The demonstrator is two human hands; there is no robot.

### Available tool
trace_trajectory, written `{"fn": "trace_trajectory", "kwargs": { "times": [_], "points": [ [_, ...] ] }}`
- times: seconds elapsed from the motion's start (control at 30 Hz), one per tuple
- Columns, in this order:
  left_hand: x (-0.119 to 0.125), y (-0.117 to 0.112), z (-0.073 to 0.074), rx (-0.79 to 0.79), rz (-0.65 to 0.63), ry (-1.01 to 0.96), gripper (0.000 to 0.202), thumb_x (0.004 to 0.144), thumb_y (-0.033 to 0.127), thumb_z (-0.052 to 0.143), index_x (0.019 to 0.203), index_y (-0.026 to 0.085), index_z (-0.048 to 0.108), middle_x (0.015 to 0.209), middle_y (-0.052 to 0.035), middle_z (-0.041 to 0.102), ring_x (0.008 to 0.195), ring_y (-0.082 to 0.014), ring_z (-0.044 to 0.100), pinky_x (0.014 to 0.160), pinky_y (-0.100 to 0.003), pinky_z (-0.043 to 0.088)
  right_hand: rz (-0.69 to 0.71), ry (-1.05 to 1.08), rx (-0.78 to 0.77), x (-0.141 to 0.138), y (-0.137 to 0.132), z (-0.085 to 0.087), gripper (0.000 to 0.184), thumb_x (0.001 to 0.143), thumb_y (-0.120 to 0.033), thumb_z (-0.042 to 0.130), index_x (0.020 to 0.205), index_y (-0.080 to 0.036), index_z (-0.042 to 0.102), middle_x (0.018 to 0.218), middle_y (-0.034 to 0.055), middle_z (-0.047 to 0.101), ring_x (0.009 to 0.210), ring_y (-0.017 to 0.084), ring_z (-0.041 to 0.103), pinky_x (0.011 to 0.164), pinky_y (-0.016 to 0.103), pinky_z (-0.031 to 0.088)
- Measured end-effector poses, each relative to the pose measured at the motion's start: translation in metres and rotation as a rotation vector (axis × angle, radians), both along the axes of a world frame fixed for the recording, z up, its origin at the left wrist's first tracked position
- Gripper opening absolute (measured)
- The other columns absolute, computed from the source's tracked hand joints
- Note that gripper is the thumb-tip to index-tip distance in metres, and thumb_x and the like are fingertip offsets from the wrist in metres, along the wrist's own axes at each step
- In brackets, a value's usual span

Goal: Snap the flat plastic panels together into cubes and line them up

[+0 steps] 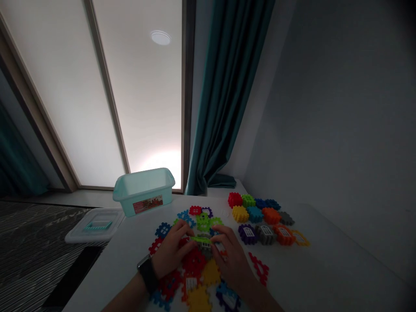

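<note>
Probably a home: long teal curtain (pixel 232 82), tall pale panels (pixel 143 104), toy tiles (pixel 194 261), white table (pixel 292 273).

I record a smooth white tabletop (pixel 325 260) directly before me. Ahead I observe tall, pale translucent panels (pixel 146 99) set in a brown-grey frame (pixel 188 99), glowing brightest low down near the table. A round white disc of light (pixel 160 37) shows high on one panel. A long, pleated teal fabric curtain (pixel 227 86) hangs to their right; another teal curtain (pixel 16 156) stands far left. I note a plain grey wall (pixel 351 108) at right, dimly lit, and a dark, streaked floor (pixel 22 247) at lower left.
</note>
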State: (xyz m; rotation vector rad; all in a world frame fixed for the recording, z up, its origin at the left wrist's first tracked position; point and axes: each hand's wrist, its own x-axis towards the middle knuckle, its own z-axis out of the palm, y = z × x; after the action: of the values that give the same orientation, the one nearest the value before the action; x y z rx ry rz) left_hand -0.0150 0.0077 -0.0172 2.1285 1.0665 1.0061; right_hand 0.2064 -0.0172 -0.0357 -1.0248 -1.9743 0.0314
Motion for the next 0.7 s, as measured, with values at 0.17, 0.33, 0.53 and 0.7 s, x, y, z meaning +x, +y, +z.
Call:
{"fn": "trace_trajectory", "kwargs": {
  "times": [0.17, 0.33, 0.53, 0.7],
  "points": [
    [-0.0006, 0.0007, 0.0042, -0.005, 0.017, -0.094, 0.016, 0.097, 0.029, 0.049, 0.085, 0.021, 0.055, 0.099, -0.0043, 0.053, 0.094, -0.0207, 0.055, 0.087, -0.033, 0.044, -0.005, 0.095, -0.127, -0.0058, -0.0013, -0.0005, 0.006, 0.095, -0.019, 0.051, 0.091, -0.024, 0.052, 0.113, 0.0095, 0.059, 0.11, 0.025, 0.061, 0.089, 0.039, 0.057],
    [-0.0005, 0.003, 0.0067, -0.093, -0.001, -0.19, 0.025, 0.098, 0.037, 0.047, 0.08, 0.021, 0.054, 0.1, -0.0047, 0.053, 0.094, -0.0203, 0.054, 0.088, -0.032, 0.047, 0.046, 0.06, -0.165, -0.0079, -0.0016, -0.0014, 0.007, 0.094, -0.018, 0.052, 0.091, -0.025, 0.051, 0.106, 0.007, 0.062, 0.103, 0.024, 0.063, 0.084, 0.038, 0.057],
    [-0.0017, 0.0067, 0.0054, -0.217, -0.031, -0.249, 0.033, 0.097, 0.047, 0.049, 0.078, 0.02, 0.054, 0.105, -0.0046, 0.051, 0.094, -0.0197, 0.054, 0.086, -0.031, 0.049, 0.091, -0.046, -0.066, -0.002, 0.0014, -0.0035, 0.025, 0.095, -0.016, 0.053, 0.118, -0.025, 0.052, 0.122, 0.0092, 0.063, 0.116, 0.026, 0.058, 0.097, 0.045, 0.053],
    [-0.0014, 0.0045, 0.0054, -0.21, -0.028, -0.225, 0.032, 0.097, 0.046, 0.049, 0.078, 0.021, 0.054, 0.105, -0.0042, 0.051, 0.094, -0.0193, 0.055, 0.086, -0.031, 0.049, 0.12, -0.151, -0.011, 0.0005, 0.0005, -0.0006, 0.025, 0.095, -0.012, 0.051, 0.116, -0.026, 0.054, 0.124, 0.0085, 0.064, 0.117, 0.026, 0.059, 0.098, 0.048, 0.053]
  ]
}}
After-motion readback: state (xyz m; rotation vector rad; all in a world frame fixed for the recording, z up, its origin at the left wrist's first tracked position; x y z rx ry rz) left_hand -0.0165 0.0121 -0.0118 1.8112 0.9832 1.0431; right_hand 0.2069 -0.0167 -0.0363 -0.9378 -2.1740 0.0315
